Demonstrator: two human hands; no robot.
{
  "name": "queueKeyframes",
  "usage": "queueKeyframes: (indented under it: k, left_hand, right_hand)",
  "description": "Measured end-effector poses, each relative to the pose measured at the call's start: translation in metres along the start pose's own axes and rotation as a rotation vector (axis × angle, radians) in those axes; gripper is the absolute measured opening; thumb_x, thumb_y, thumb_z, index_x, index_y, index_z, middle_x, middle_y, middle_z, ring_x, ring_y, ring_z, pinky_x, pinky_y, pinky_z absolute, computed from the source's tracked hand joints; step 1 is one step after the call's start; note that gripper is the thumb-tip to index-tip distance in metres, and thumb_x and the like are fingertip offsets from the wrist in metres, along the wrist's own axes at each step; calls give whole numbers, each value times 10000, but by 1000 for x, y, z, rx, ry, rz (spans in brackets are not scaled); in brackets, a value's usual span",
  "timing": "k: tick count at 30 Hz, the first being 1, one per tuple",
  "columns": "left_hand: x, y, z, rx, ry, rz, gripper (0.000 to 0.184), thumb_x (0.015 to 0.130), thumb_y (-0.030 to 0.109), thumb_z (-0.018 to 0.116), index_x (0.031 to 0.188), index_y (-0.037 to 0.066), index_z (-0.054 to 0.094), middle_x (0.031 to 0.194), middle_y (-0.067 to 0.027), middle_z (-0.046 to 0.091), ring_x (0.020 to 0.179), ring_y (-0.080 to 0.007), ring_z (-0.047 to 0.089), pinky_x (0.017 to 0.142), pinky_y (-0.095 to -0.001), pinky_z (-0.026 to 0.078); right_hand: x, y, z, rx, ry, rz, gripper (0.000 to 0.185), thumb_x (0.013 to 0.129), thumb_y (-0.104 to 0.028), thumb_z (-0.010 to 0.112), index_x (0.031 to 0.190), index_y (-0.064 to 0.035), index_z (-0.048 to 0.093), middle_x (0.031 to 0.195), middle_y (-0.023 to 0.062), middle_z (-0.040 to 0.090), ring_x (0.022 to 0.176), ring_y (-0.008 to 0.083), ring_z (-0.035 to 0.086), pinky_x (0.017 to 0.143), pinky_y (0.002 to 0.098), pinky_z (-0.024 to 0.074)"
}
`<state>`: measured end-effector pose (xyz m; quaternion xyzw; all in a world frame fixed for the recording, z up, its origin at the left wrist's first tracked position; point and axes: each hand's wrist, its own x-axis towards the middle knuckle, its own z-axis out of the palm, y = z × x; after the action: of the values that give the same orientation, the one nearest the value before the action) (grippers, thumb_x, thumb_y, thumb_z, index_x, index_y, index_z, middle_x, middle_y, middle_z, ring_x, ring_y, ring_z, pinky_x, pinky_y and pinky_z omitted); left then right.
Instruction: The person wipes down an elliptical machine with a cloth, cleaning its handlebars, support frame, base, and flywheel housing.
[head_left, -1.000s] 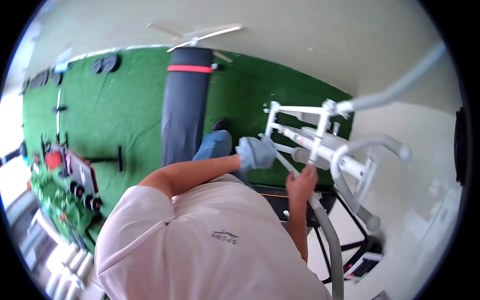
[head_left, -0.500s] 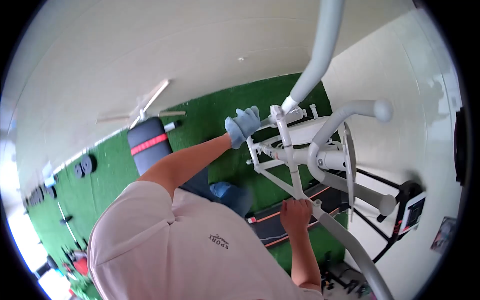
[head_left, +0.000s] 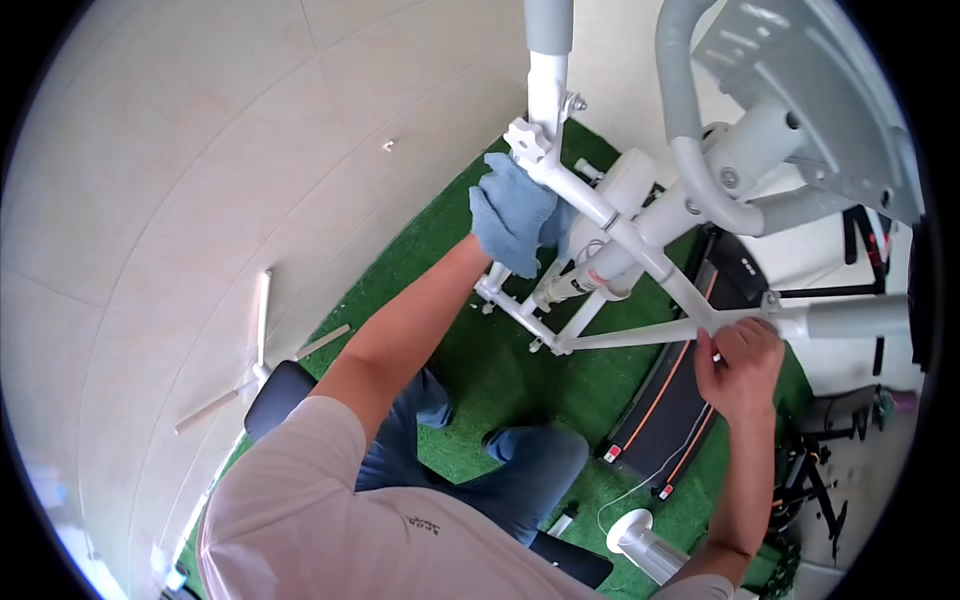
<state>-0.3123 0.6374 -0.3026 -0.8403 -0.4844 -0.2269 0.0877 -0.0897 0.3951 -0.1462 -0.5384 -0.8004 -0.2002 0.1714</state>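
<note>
A blue cloth wraps my left hand and hides its fingers. It presses against the white tube of an exercise machine, just below a white star-shaped knob. My right hand is closed round the machine's lower white tube, beside the joint with the grey foam-covered handle. Between the two hands runs the white crossbar, with a curved grey handlebar beyond it.
Past the machine lies a black treadmill with orange stripes. A padded bench stands by the wall at left. On the green turf, near my legs, is a white round-based object with a cable.
My view has moved closer to the machine. The cloth in my left hand has come against the white tube near the knob. My right hand still grips the frame, now by the handle joint.
</note>
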Motion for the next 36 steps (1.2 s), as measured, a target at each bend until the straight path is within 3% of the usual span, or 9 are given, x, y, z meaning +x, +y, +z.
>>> queueKeyframes:
  k: [5, 7, 12, 18, 26, 29, 31, 32, 36]
  left_hand:
    - [20, -20, 25, -717, 54, -43, 307, 853, 286, 566, 1093, 107, 636, 1034, -216, 635, 945, -387, 624, 796, -439, 524]
    - [1, -2, -42, -489, 21, -99, 396, 851, 315, 585, 1162, 70, 595, 1078, -220, 626, 994, -392, 633, 853, -463, 521]
    - [-6, 14, -1, -965, -121, -701, 528, 815, 378, 690, 1216, 67, 545, 1155, -223, 585, 975, -382, 652, 837, -477, 527]
    - [-54, 0, 149, -1012, 128, -432, 219, 781, 108, 655, 985, 27, 642, 623, -77, 670, 643, -215, 676, 696, -343, 546]
    - [-66, -19, 147, -1459, 49, -329, 216, 832, 47, 541, 1028, -15, 610, 938, -92, 666, 795, -180, 647, 700, -306, 534]
    - [-20, -35, 29, -1854, 189, -174, 320, 837, 111, 547, 1130, -10, 593, 955, -79, 669, 806, -211, 656, 681, -322, 534]
    - [1, -37, 10, -2673, 264, -289, 427, 859, 298, 616, 1218, 68, 590, 926, -64, 669, 821, -199, 624, 685, -370, 500]
    - [4, -33, -3, -2666, 271, -279, 427, 859, 298, 616, 1218, 68, 590, 926, -64, 669, 821, -199, 624, 685, -370, 500]
    - [13, -3, -44, -1249, 455, -503, 493, 869, 237, 621, 1316, 56, 517, 955, -81, 667, 845, -218, 640, 686, -382, 498]
  right_hand:
    - [-4, -12, -2, -93, 39, 26, 315, 712, -48, 707, 542, -92, 446, 500, 66, 475, 470, 290, 511, 515, 399, 410]
    - [5, -9, -1, -139, 48, 34, 318, 706, -49, 706, 535, -93, 441, 497, 63, 475, 465, 287, 511, 509, 392, 410]
    - [11, -10, 0, -48, 29, 27, 277, 647, -36, 673, 534, -96, 428, 494, 54, 473, 444, 279, 496, 488, 372, 392]
    - [15, -4, 7, -60, -36, 30, 264, 632, -56, 666, 543, -91, 420, 499, 58, 442, 432, 261, 453, 474, 351, 364]
    - [19, -6, 8, -86, -34, 7, 288, 652, -62, 666, 551, -93, 398, 494, 59, 417, 431, 281, 445, 471, 363, 356]
    - [14, -7, 8, -93, -37, -2, 282, 658, -69, 675, 562, -100, 412, 499, 61, 430, 438, 284, 464, 477, 364, 370]
    - [14, -8, 6, -97, -29, -18, 285, 660, -74, 685, 563, -104, 419, 505, 58, 447, 439, 280, 471, 477, 363, 376]
    - [13, -7, 5, -99, -31, -20, 286, 662, -79, 693, 565, -100, 424, 511, 55, 460, 442, 278, 481, 475, 364, 377]
    - [12, -9, 6, -81, 19, -25, 285, 657, -76, 696, 567, -97, 426, 510, 55, 462, 446, 278, 487, 477, 366, 384]
